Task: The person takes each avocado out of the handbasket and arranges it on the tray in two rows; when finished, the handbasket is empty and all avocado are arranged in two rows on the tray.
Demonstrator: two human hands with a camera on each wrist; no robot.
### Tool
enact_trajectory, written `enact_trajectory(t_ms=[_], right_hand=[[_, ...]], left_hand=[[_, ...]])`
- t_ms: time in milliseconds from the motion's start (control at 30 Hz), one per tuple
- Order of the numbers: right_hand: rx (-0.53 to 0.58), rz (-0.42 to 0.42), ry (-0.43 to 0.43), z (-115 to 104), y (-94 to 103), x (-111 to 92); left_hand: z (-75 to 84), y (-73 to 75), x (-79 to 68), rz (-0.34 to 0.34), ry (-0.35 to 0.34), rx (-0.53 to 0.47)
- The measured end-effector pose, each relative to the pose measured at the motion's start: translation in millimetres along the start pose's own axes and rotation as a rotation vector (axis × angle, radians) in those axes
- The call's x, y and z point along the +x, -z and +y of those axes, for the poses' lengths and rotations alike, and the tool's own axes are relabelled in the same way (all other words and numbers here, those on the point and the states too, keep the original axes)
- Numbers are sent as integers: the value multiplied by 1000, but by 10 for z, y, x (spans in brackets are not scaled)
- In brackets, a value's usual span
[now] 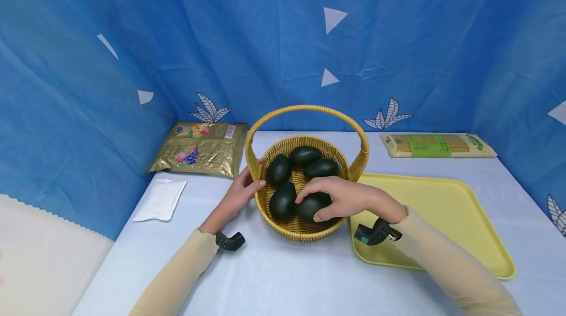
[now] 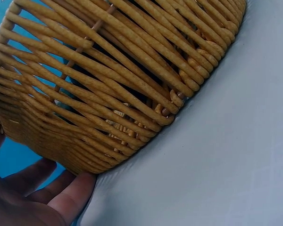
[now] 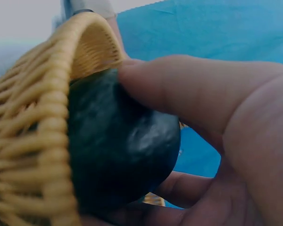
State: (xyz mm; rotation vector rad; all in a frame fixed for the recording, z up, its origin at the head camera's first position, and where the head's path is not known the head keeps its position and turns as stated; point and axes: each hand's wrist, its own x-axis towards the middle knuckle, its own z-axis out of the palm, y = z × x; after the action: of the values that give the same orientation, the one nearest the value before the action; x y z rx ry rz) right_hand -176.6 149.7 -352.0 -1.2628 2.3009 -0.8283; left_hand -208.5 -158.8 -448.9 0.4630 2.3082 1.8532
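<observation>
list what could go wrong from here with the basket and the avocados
The held avocado looks smooth and rounded, so it might slip from the right hand. Lifted out, it could bump the basket's tall handle. If the left hand, touching the side of the basket, let go, the basket might shift when knocked.

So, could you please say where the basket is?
In the head view, the basket stands near the centre, the left hand at its left side and the tray at its right.
</observation>
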Motion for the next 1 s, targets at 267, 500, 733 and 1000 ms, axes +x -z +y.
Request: enact_trajectory(t_ms=[267,500,733,1000], right_hand=[[90,88,5,29,150,-185],[236,96,-9,45,287,-393],[279,93,-46,32,375,-652],[293,79,-111,89,376,-918]], left_hand=[[1,7,4,-10,8,-6],[3,21,5,-8,4,-10],[17,2,-3,-5,-1,-10],[11,1,3,-6,12,-16]])
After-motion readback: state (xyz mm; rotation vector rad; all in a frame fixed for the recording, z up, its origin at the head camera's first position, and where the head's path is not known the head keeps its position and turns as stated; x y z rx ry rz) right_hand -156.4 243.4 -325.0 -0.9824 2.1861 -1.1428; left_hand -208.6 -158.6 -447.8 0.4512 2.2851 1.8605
